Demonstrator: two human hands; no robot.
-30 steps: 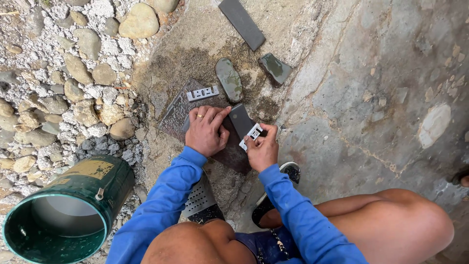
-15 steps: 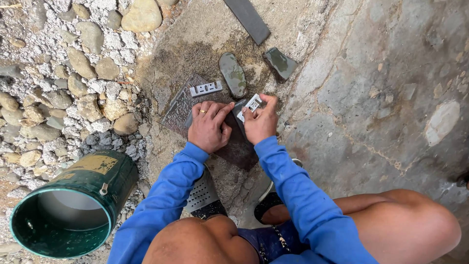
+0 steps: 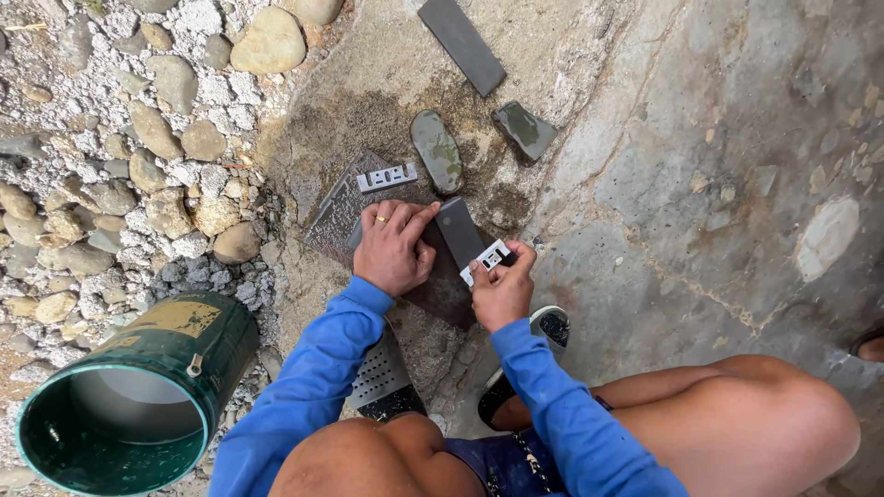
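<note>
Head view: left hand [image 3: 394, 248] lies flat, fingers spread, on a dark slab [image 3: 442, 285] mid-frame, touching a grey bar [image 3: 458, 232] (maybe a sharpening stone). Right hand [image 3: 500, 287] pinches a small white metal piece [image 3: 485, 261] at the bar's lower end. Green bucket [image 3: 138, 396] sits lower left.

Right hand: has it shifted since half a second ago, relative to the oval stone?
Yes. The right hand, pinching the small white metal piece, has drawn back toward the person's body, away from the oval stone, exposing more of the dark sharpening block.
</note>
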